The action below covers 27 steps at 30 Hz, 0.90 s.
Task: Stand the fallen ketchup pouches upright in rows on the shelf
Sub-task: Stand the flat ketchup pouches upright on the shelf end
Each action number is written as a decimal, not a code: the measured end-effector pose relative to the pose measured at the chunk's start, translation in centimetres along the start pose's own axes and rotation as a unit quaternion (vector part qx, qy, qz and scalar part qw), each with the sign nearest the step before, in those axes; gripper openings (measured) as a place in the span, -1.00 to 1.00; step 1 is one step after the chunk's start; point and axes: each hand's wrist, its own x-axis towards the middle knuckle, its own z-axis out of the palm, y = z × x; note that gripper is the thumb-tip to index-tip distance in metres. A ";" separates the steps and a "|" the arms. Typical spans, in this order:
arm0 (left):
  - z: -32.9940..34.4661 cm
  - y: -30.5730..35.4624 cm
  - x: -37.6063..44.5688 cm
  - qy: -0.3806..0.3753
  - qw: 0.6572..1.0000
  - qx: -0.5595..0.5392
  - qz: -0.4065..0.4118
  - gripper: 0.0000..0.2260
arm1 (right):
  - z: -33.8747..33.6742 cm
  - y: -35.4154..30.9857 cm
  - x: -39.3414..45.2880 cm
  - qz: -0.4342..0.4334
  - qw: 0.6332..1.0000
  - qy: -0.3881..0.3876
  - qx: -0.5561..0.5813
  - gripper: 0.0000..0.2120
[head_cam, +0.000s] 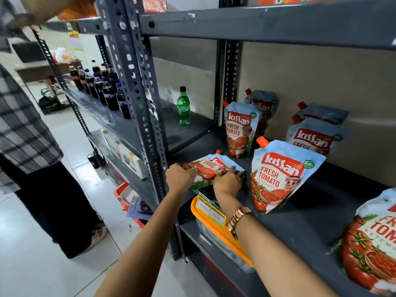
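Note:
A fallen ketchup pouch (211,167) lies flat at the front left corner of the dark grey shelf (300,213), its orange cap pointing to the back. My left hand (180,175) grips its bottom left edge and my right hand (229,181) grips its bottom right edge. To the right a pouch (280,176) stands upright near the shelf front. Behind it, two pouches (241,129) stand one behind the other at the back left, and two more (315,136) stand at the back right. Another pouch (372,245) shows at the far right edge, partly cut off.
A green bottle (183,106) stands on the neighbouring shelf bay to the left, with dark cola bottles (102,88) further along. An orange-lidded box (220,228) with price tags sits on the shelf below. A person in a checked shirt (23,129) stands at left.

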 end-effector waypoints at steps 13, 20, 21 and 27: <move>-1.5 -0.9 -0.8 -0.068 0.965 -0.230 -0.105 -0.77 | -0.1 -0.8 0.9 0.189 0.936 0.054 0.293 -0.65; -2.1 -1.3 -1.1 -0.096 0.942 -0.303 -0.108 -0.56 | 0.0 -0.3 1.6 0.177 0.921 0.058 0.342 -0.83; -2.3 -1.4 -1.0 -0.096 0.939 -0.314 -0.103 -0.52 | -0.1 -0.7 1.6 0.160 0.916 0.070 0.362 -0.83; -1.5 -1.4 0.5 -0.101 0.936 -0.338 0.007 -0.52 | -2.1 -4.7 1.7 0.009 0.892 0.099 0.441 -0.81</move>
